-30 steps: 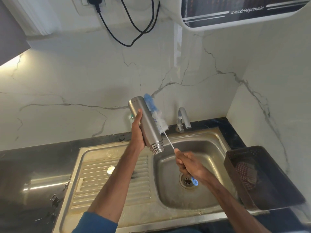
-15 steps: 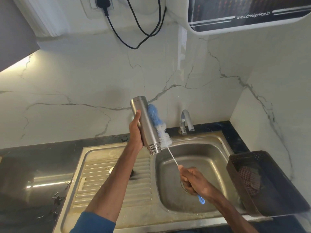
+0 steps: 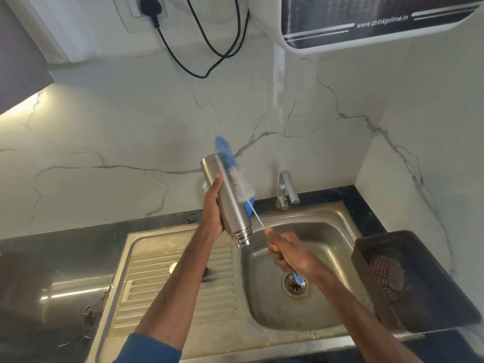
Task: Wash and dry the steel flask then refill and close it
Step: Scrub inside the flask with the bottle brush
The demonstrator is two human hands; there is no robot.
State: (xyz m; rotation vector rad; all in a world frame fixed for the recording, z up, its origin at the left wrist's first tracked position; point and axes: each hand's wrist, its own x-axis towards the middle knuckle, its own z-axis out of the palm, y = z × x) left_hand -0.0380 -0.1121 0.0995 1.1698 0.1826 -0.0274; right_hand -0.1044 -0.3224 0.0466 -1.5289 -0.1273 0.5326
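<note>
**A:** Where is the steel flask [image 3: 227, 203] sitting?

**B:** It isn't sitting. The left hand [image 3: 213, 214] is holding it in the air over the sink [image 3: 337, 218], tilted, with the threaded mouth pointing down toward the basin and the base pointing up and left.

**A:** How are the fingers lying on it?

**B:** The thumb is stretching up along the flask's wall. The other fingers are curling round the far side, so I cannot tell how tightly they are pressing.

**A:** And the right hand [image 3: 286, 251]?

**B:** Its fingers [image 3: 274, 249] are closing in a fist round the thin white stem of the bottle brush [image 3: 231, 166]. The blue end of the handle is poking out below the hand, above the drain.

**A:** Is the brush going inside?

**B:** No, it is lying outside, along the flask's right side, bristles touching the steel, blue tip reaching past the base.

**A:** Anything nearby?

**B:** A tap [image 3: 286, 188] is standing behind the basin, and a dark basket [image 3: 424, 307] is resting on the table [image 3: 52, 258] at the right.
</note>
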